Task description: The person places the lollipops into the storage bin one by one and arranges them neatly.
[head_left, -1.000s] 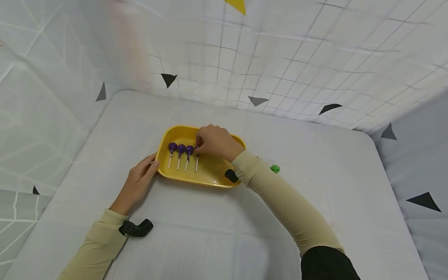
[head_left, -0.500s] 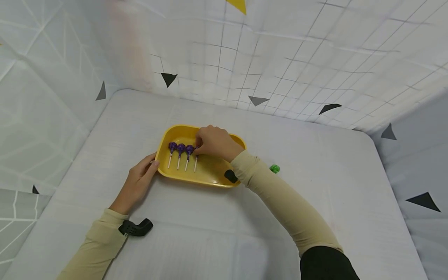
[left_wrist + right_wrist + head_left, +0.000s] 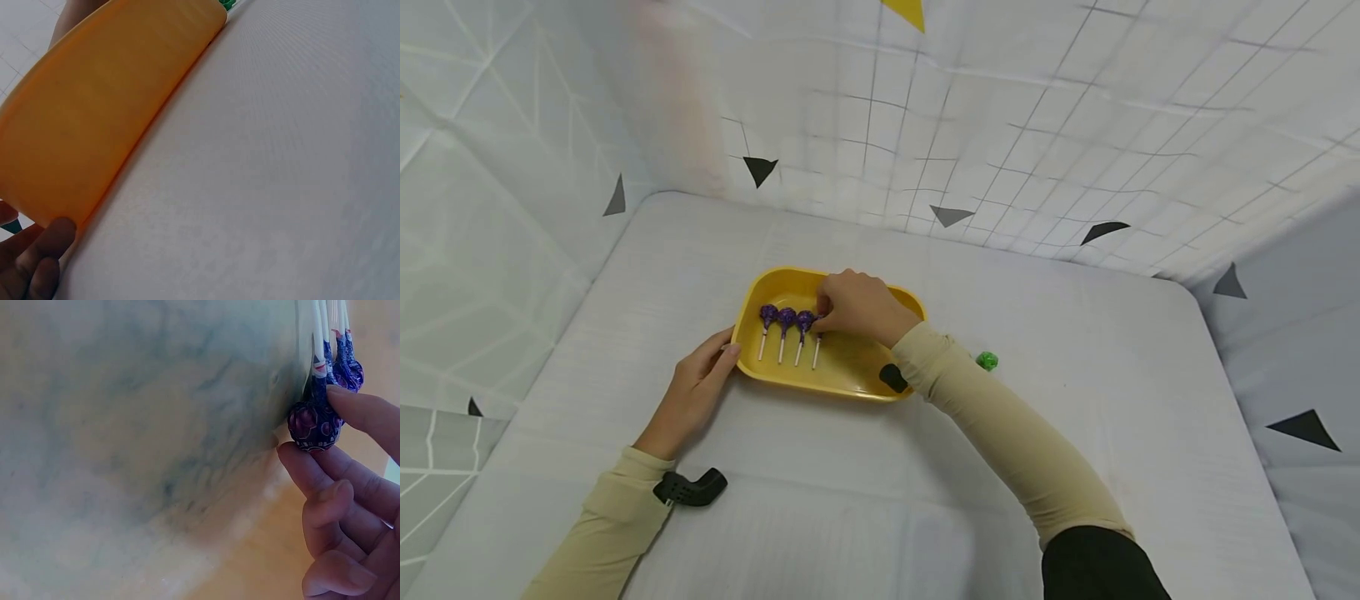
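Observation:
A yellow tray [image 3: 820,383] lies on the white table in the head view. At its left end my left hand [image 3: 696,387] holds the wall, the thumb near the front corner. Inside the tray my right hand [image 3: 861,307] pinches the head of a purple-wrapped lollipop [image 3: 312,428] between thumb and fingers. Its white stick [image 3: 817,354] points toward me. Three more purple lollipops [image 3: 786,317] stand in a row to its left, heads away from me and sticks alike. In the head view my right hand covers most of the pinched lollipop's head.
On the table [image 3: 1120,400], right of the tray, a green-wrapped candy [image 3: 987,361] lies partly behind my right sleeve [image 3: 1000,425]. White patterned cloth walls [image 3: 1000,125] rise along the back and both sides.
The stick of the pinched lollipop has shifted slightly left, closer to the other three. My left hand and the tray have stayed almost still.

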A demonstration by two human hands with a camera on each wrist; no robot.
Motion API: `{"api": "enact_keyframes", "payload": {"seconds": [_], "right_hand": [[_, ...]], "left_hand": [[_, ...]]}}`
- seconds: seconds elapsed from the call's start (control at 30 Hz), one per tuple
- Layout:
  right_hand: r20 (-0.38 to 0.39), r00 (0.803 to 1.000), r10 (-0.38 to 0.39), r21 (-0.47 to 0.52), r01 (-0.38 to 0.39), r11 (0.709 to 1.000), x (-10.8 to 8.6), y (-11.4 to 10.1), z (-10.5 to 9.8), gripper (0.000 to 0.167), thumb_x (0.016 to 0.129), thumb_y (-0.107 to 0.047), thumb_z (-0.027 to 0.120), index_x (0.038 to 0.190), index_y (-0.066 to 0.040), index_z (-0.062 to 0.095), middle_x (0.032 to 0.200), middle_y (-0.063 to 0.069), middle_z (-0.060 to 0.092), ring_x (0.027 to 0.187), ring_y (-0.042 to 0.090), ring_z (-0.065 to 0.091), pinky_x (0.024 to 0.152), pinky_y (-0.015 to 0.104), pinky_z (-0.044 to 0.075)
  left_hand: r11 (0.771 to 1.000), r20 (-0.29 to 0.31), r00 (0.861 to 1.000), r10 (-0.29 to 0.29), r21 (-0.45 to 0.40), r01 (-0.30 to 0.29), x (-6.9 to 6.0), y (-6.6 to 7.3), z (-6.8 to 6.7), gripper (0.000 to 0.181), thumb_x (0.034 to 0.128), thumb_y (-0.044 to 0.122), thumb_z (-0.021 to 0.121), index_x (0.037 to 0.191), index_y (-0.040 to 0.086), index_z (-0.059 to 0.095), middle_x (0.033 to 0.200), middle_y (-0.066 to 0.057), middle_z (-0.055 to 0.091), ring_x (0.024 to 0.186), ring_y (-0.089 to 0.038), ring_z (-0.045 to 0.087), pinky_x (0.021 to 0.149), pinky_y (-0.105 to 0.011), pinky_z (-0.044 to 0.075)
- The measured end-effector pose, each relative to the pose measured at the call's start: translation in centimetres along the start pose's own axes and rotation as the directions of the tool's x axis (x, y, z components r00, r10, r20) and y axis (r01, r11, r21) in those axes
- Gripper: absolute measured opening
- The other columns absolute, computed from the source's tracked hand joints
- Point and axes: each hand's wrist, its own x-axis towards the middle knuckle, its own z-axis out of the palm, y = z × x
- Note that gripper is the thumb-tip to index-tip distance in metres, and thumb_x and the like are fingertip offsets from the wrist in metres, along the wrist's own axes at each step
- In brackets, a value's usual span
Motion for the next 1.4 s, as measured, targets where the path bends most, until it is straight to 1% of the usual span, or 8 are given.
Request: {"api": "enact_keyframes", "payload": {"seconds": [0.43,0.7,0.97,1.03,1.17,1.27,1.33,1.4], "right_hand": [[0.0,1.0,-0.001,-0.001,0.001,1.0,-0.1,0.1,0.1,0.026,0.09,-0.044,0.08,0.093,-0.019,0.075,0.089,-0.005,0.072,0.079,0.013,0.064,0.064,0.028,0.053],[0.004,1.0,-0.016,-0.031,0.017,0.999,-0.1,-0.1,0.0,0.026,0.091,-0.044,0.079,0.087,-0.019,0.073,0.083,-0.004,0.069,0.072,0.012,0.058,0.057,0.025,0.045],[-0.001,1.0,-0.013,-0.042,0.013,0.999,-0.4,-0.4,-0.2,0.025,0.091,-0.043,0.079,0.088,-0.019,0.074,0.083,-0.005,0.07,0.072,0.012,0.058,0.058,0.025,0.046],[-0.002,1.0,-0.014,-0.047,0.014,0.999,-0.5,-0.6,-0.3,0.025,0.091,-0.042,0.079,0.086,-0.019,0.072,0.081,-0.005,0.068,0.071,0.011,0.057,0.057,0.025,0.044],[-0.003,1.0,-0.018,-0.053,0.018,0.998,-0.6,-0.9,-0.6,0.029,0.092,-0.041,0.078,0.08,-0.017,0.067,0.073,-0.005,0.058,0.067,0.01,0.051,0.054,0.023,0.034],[-0.001,1.0,-0.019,-0.053,0.019,0.998,-0.6,-1.0,-0.7,0.031,0.093,-0.041,0.077,0.079,-0.016,0.065,0.071,-0.004,0.054,0.066,0.01,0.048,0.054,0.024,0.03],[-0.001,1.0,-0.016,-0.053,0.016,0.998,-0.6,-1.0,-0.7,0.029,0.093,-0.041,0.077,0.082,-0.016,0.067,0.073,-0.004,0.057,0.067,0.01,0.049,0.055,0.024,0.032],[-0.004,1.0,-0.009,-0.053,0.009,0.999,-0.7,-0.9,-0.7,0.025,0.093,-0.04,0.077,0.087,-0.017,0.07,0.078,-0.004,0.062,0.07,0.011,0.053,0.056,0.023,0.037]], "left_hand": [[1.0,0.0,1.0,0.016,-0.011,-0.016,0.0,0.1,0.0,0.054,0.1128,0.037,0.041,0.158,0.007,0.042,0.16,-0.018,0.045,0.149,-0.035,0.042,0.118,-0.056,0.039],[1.0,-0.002,1.0,0.021,-0.015,-0.021,0.0,-0.1,0.0,0.053,0.1128,0.037,0.041,0.157,0.007,0.042,0.16,-0.017,0.046,0.149,-0.034,0.042,0.118,-0.055,0.039],[1.0,0.002,1.0,0.021,-0.016,-0.021,0.0,-0.1,0.0,0.053,0.1129,0.037,0.041,0.157,0.008,0.042,0.16,-0.017,0.046,0.149,-0.034,0.043,0.118,-0.054,0.039],[1.0,0.004,1.0,0.018,-0.018,-0.018,0.0,-0.1,0.0,0.054,0.1128,0.037,0.041,0.158,0.008,0.042,0.16,-0.017,0.046,0.149,-0.034,0.043,0.118,-0.054,0.039],[1.0,0.005,1.0,0.014,-0.018,-0.014,0.0,0.0,0.0,0.054,0.1128,0.037,0.041,0.158,0.007,0.042,0.16,-0.017,0.045,0.15,-0.034,0.042,0.119,-0.055,0.038],[1.0,0.004,1.0,0.014,-0.016,-0.013,0.0,0.0,0.0,0.054,0.1128,0.037,0.041,0.158,0.007,0.041,0.16,-0.018,0.045,0.15,-0.035,0.042,0.118,-0.056,0.038],[1.0,0.005,1.0,0.014,-0.015,-0.014,0.0,0.0,0.0,0.054,0.1128,0.037,0.041,0.158,0.006,0.041,0.16,-0.018,0.045,0.149,-0.035,0.042,0.118,-0.056,0.038],[1.0,0.004,1.0,0.014,-0.014,-0.014,0.0,0.0,0.0,0.054,0.1129,0.037,0.041,0.157,0.007,0.042,0.16,-0.018,0.046,0.149,-0.035,0.043,0.118,-0.056,0.039]]}}
